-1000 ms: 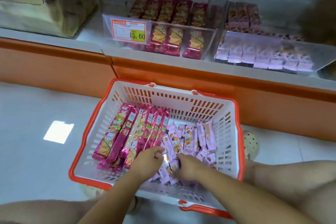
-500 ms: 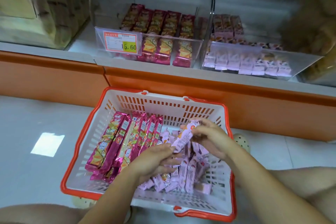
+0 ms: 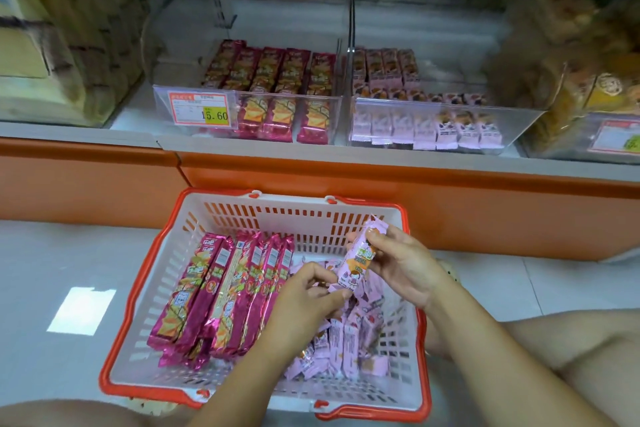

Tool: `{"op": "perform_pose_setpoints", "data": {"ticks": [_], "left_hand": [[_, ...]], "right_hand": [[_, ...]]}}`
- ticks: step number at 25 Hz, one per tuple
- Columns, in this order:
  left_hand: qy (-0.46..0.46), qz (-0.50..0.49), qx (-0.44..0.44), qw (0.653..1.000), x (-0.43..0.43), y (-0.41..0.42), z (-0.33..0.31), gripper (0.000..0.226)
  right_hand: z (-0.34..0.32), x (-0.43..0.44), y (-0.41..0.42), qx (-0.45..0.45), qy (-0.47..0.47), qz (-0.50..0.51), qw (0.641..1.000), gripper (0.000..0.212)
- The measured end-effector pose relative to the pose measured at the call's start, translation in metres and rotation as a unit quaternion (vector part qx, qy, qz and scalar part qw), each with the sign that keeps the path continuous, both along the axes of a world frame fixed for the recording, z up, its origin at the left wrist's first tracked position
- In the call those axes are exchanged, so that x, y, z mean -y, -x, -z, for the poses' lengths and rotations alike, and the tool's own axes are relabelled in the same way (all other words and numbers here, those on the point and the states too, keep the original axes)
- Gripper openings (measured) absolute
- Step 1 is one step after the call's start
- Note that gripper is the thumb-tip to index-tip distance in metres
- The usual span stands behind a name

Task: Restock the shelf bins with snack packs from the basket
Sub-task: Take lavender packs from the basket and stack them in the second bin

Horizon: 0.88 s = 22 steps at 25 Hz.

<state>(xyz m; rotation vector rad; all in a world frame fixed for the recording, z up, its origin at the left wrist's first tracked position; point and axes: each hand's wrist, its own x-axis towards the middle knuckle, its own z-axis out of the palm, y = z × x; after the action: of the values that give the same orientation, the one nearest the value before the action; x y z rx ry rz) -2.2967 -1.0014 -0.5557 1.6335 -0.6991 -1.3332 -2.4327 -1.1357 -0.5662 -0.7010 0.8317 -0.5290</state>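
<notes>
A white basket with an orange rim (image 3: 221, 395) sits on the floor below the shelf. Long magenta snack packs (image 3: 221, 295) fill its left half, and small pale pink packs (image 3: 349, 340) lie heaped on its right. My right hand (image 3: 403, 265) is shut on a stack of pale pink packs (image 3: 360, 256), raised above the basket. My left hand (image 3: 306, 295) touches the stack's lower end with its fingertips. On the shelf, the left clear bin (image 3: 277, 104) holds magenta packs and the right clear bin (image 3: 433, 114) holds pale pink packs.
An orange plinth (image 3: 450, 204) runs under the shelf. A price tag reading 15.60 (image 3: 199, 109) hangs on the left bin's front. A stack of tan goods (image 3: 69, 28) stands at the left, bagged snacks (image 3: 571, 45) at the right. My bare knees flank the basket.
My right hand lifted a stack of pale pink packs out of the heap and raised it. My left hand followed and steadies the lower end. The view tilted up toward the shelf.
</notes>
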Motion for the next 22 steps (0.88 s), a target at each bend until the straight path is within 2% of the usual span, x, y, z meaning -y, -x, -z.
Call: {"op": "perform_pose_setpoints", "data": {"ticks": [3,6,9,11,14,16,17,19,21,22], "left_hand": [[0.001,-0.039,-0.002,0.999,-0.001,0.000,-0.001,0.023],[0.026,-0.060,-0.004,0.998,0.005,0.003,-0.009,0.023],[0.136,-0.028,0.076,0.987,0.030,-0.003,-0.054,0.023],[0.246,0.012,0.190,0.950,0.053,-0.016,-0.106,0.037],[0.359,-0.001,0.370,0.857,0.105,-0.046,-0.169,0.046],[0.337,0.004,0.481,0.809,0.150,-0.065,-0.188,0.054],[0.303,0.013,0.515,0.801,0.171,-0.072,-0.190,0.057],[0.239,0.043,0.510,0.826,0.201,-0.082,-0.178,0.057],[0.221,0.074,0.461,0.856,0.211,-0.085,-0.159,0.052],[0.224,0.081,0.455,0.858,0.212,-0.086,-0.152,0.053]], "right_hand": [[-0.013,-0.004,0.000,-0.003,0.021,-0.036,0.999,0.040],[-0.035,-0.011,0.004,-0.049,0.110,-0.098,0.988,0.053],[-0.096,0.001,0.009,-0.070,0.243,-0.043,0.966,0.065],[-0.151,0.032,0.015,-0.090,0.316,0.047,0.943,0.055],[-0.220,0.106,0.018,-0.182,0.401,0.120,0.890,0.035],[-0.230,0.165,0.010,-0.250,0.411,0.119,0.868,0.034],[-0.226,0.192,0.004,-0.279,0.404,0.119,0.863,0.035],[-0.204,0.241,-0.011,-0.343,0.372,0.112,0.855,0.036],[-0.180,0.276,-0.024,-0.403,0.349,0.096,0.841,0.028],[-0.168,0.289,-0.028,-0.435,0.343,0.077,0.829,0.023]]}}
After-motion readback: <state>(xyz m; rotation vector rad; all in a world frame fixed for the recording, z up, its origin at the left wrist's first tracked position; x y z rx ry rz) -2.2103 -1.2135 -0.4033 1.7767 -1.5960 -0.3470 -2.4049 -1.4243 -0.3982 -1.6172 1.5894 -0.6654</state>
